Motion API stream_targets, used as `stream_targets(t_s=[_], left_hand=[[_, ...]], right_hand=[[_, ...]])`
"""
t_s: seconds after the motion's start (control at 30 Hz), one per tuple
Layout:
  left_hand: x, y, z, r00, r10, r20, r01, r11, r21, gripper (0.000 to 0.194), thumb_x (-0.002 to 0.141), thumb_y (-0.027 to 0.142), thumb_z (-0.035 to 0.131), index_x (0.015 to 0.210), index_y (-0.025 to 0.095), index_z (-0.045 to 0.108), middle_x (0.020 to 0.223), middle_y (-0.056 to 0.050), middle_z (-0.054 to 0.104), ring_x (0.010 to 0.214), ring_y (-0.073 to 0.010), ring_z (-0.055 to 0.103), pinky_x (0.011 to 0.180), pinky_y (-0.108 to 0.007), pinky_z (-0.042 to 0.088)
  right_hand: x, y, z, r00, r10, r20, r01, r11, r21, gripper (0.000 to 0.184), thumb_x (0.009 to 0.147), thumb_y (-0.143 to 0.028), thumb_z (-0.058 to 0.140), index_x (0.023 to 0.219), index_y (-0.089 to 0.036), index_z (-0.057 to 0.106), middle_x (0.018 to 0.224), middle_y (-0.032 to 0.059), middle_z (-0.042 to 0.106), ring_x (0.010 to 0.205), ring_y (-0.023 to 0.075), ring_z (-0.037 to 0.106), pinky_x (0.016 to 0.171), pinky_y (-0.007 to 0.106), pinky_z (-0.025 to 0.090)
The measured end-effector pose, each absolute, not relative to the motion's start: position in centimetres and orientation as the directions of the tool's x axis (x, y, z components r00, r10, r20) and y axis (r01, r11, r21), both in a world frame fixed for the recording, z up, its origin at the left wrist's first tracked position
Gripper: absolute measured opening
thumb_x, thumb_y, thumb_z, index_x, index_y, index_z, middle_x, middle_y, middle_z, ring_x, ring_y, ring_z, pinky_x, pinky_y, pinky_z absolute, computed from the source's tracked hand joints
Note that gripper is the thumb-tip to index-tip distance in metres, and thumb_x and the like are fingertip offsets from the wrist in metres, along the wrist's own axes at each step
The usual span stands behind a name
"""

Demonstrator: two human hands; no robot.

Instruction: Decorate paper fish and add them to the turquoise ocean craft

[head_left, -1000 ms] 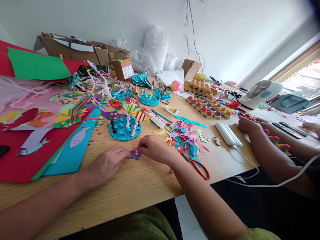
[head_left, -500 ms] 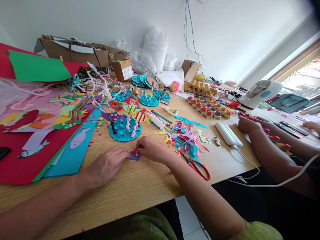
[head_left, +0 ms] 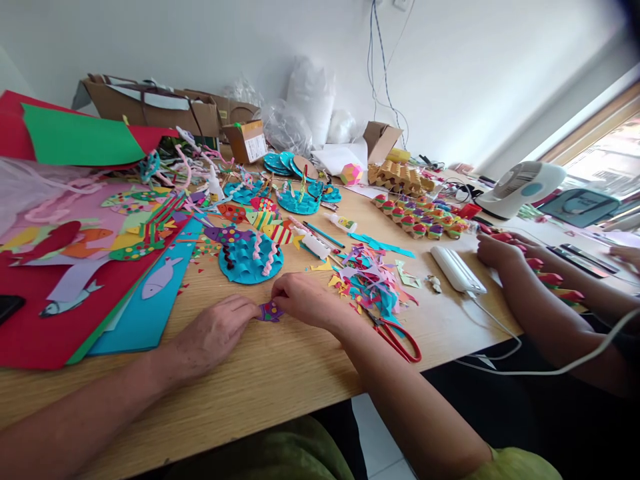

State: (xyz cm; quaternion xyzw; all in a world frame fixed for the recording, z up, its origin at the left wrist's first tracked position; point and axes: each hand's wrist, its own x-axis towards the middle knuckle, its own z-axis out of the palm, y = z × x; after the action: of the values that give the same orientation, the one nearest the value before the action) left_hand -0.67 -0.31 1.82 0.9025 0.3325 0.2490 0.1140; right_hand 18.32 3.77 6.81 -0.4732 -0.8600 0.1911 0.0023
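Observation:
A small purple paper fish with coloured dots (head_left: 270, 312) lies low over the wooden table between my two hands. My left hand (head_left: 217, 331) pinches its left end with the fingertips. From the right, my right hand (head_left: 304, 301) is closed on the other end, its fingers bent and partly hiding the fish. Just beyond them stands a round blue egg-carton-textured piece (head_left: 245, 261) with pink and dark twisted pipe cleaners, and a spotted purple fish (head_left: 227, 233) at its back edge. Red-handled scissors (head_left: 400, 339) rest beside my right forearm, near a heap of paper scraps (head_left: 373, 277).
Coloured paper sheets (head_left: 143, 320) and cut-out fish are spread on the left. A glue bottle (head_left: 343, 223), a white power bank with a cable (head_left: 457, 269) and painted egg cartons (head_left: 420, 217) lie to the right. Another person's arms (head_left: 530, 287) reach in there.
Both hands keep hold of the paper fish in nearly the same place. The view has shifted very slightly.

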Motion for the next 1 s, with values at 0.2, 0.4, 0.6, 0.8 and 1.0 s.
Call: stream_targets(t_s=[0.2, 0.4, 0.6, 0.8, 1.0], left_hand=[[-0.6, -0.4, 1.8, 0.653, 0.676, 0.341, 0.56, -0.735, 0.383, 0.029, 0.086, 0.005, 0.034, 0.093, 0.016, 0.06, 0.09, -0.006, 0.065, 0.088, -0.0189, 0.06, 0.078, -0.032, 0.051], [-0.8, -0.4, 2.9, 0.605, 0.745, 0.282, 0.548, -0.646, 0.531, 0.028, 0.083, 0.007, 0.036, 0.094, 0.018, 0.06, 0.092, -0.004, 0.067, 0.089, -0.0165, 0.062, 0.079, -0.028, 0.051], [-2.2, 0.8, 5.1, 0.491, 0.833, 0.254, 0.601, -0.535, 0.594, 0.023, 0.083, 0.016, 0.038, 0.088, 0.02, 0.061, 0.087, -0.002, 0.067, 0.08, -0.0136, 0.063, 0.071, -0.022, 0.049], [-7.2, 5.4, 7.2, 0.308, 0.944, 0.115, 0.855, -0.328, 0.401, 0.028, 0.08, 0.029, 0.041, 0.097, 0.02, 0.062, 0.098, -0.003, 0.068, 0.085, -0.0186, 0.063, 0.072, -0.026, 0.049], [-11.0, 9.4, 6.8, 0.278, 0.96, 0.017, 0.919, -0.271, 0.286, 0.026, 0.071, 0.026, 0.045, 0.086, 0.018, 0.065, 0.088, -0.005, 0.07, 0.08, -0.0227, 0.065, 0.071, -0.029, 0.048]], right_hand=[[19.6, 2.5, 7.9, -0.5, 0.866, -0.019, 0.76, 0.428, -0.489, 0.018, 0.074, -0.007, 0.051, 0.076, -0.015, 0.067, 0.077, 0.0025, 0.065, 0.066, 0.0103, 0.053, 0.058, 0.02, 0.035], [20.2, -0.4, 7.4, -0.347, 0.931, 0.113, 0.738, 0.345, -0.58, 0.011, 0.08, -0.011, 0.053, 0.08, -0.017, 0.062, 0.074, 0.0012, 0.063, 0.067, 0.0126, 0.055, 0.06, 0.022, 0.037], [20.8, -2.8, 5.2, -0.269, 0.937, 0.225, 0.691, 0.35, -0.632, 0.01, 0.082, -0.013, 0.05, 0.081, -0.019, 0.058, 0.071, 0.0014, 0.062, 0.065, 0.0143, 0.056, 0.058, 0.023, 0.04], [21.0, -4.3, 3.3, -0.234, 0.909, 0.345, 0.658, 0.41, -0.631, 0.011, 0.082, -0.014, 0.046, 0.08, -0.019, 0.056, 0.069, 0.0014, 0.06, 0.059, 0.0125, 0.056, 0.055, 0.021, 0.042], [20.8, -5.2, 1.8, -0.227, 0.906, 0.357, 0.653, 0.414, -0.634, 0.013, 0.079, -0.012, 0.045, 0.076, -0.02, 0.055, 0.067, 0.0005, 0.06, 0.058, 0.0128, 0.056, 0.054, 0.021, 0.043]])
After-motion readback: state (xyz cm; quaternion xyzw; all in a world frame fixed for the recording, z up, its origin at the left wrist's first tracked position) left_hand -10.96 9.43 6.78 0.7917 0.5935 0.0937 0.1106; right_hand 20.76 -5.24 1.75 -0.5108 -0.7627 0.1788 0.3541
